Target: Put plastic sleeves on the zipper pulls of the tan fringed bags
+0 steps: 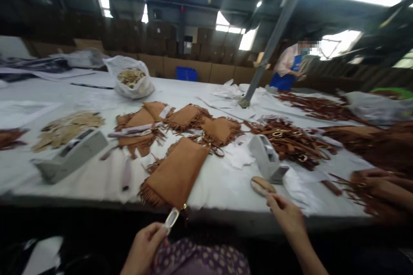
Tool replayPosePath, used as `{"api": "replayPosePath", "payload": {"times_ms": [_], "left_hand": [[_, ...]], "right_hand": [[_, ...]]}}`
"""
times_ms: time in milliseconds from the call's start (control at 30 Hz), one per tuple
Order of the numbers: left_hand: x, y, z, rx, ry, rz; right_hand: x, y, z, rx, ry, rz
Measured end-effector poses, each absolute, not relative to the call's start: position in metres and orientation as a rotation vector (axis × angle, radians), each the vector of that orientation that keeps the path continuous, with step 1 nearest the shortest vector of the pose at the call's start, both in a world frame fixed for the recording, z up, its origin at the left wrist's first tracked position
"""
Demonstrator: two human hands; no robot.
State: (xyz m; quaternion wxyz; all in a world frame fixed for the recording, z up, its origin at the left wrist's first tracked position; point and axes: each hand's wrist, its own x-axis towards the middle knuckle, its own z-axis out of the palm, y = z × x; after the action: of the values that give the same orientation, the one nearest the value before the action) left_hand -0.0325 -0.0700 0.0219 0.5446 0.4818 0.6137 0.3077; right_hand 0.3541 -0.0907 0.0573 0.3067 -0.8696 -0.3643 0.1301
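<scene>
A brown fringed suede pouch [176, 174] lies at the table's near edge. My left hand [145, 245] is below the edge, its fingers pinched on a small pale strip [171, 219] that hangs at the pouch's lower corner. My right hand [285, 212] reaches over the edge with fingers closed on a small oval brown-and-pale piece [262, 186]. A grey tape dispenser [267, 158] stands just beyond that hand.
More fringed pouches [190, 122] lie mid-table. A second dispenser [69, 154] sits left, beside tan pieces [66, 128]. Brown straps [290, 139] pile right. Another person's hands [383, 187] work at the far right. A white bag [130, 78] and a standing person [290, 65] are farther back.
</scene>
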Motion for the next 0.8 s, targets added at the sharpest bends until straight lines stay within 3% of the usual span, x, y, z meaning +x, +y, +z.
{"api": "replayPosePath", "payload": {"times_ms": [167, 267, 567, 800], "left_hand": [[-0.036, -0.068, 0.007, 1.180, 1.357, 0.714], [-0.037, -0.071, 0.010, 1.302, 1.375, 0.735], [-0.039, -0.076, 0.027, 1.534, 1.376, 0.767], [-0.039, -0.079, 0.011, 1.479, 1.349, 0.757]], "right_hand": [[0.207, -0.097, 0.046, -1.714, -1.279, 1.058], [0.144, -0.094, 0.043, -1.484, -1.297, 1.262], [0.104, -0.067, 0.010, -1.602, -1.263, 1.207], [0.099, -0.076, -0.001, -1.768, -1.118, 1.186]]}}
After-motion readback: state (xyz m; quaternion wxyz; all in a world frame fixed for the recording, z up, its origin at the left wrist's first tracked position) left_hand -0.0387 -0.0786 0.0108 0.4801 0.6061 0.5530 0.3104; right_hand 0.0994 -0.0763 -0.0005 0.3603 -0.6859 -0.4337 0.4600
